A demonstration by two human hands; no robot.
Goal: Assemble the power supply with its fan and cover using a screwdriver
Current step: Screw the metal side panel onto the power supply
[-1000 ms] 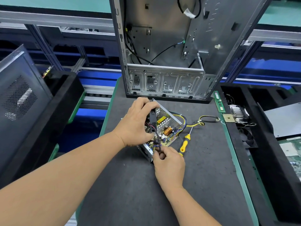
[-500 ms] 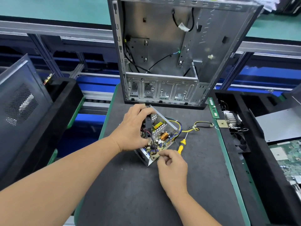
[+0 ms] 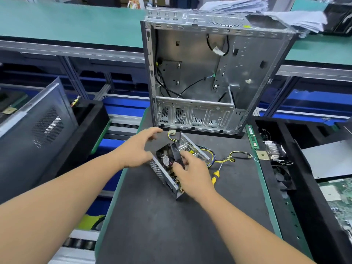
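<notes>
The open power supply (image 3: 162, 172), a perforated metal box with its circuit board showing, lies on the dark mat (image 3: 171, 225) in the middle of the head view. A black fan (image 3: 168, 156) stands inside it at the left end. My right hand (image 3: 192, 172) reaches into the box and its fingers pinch the fan's right edge. My left hand (image 3: 139, 149) hovers just left of the box with fingers spread, holding nothing. A yellow-handled screwdriver (image 3: 216, 175) lies on the mat right of the box. The power supply's yellow and black cables (image 3: 228, 159) trail to the right.
An empty computer case (image 3: 209, 82) stands upright behind the power supply. Black foam trays (image 3: 304, 187) with parts, a RAM stick (image 3: 252, 136), a heatsink and a spare fan lie to the right. Another black tray (image 3: 89, 126) and a case panel (image 3: 34, 126) sit to the left.
My left hand has let go of the power supply and opened beside it. My right hand moved up from the box's near corner onto the fan. The camera tilted up.
</notes>
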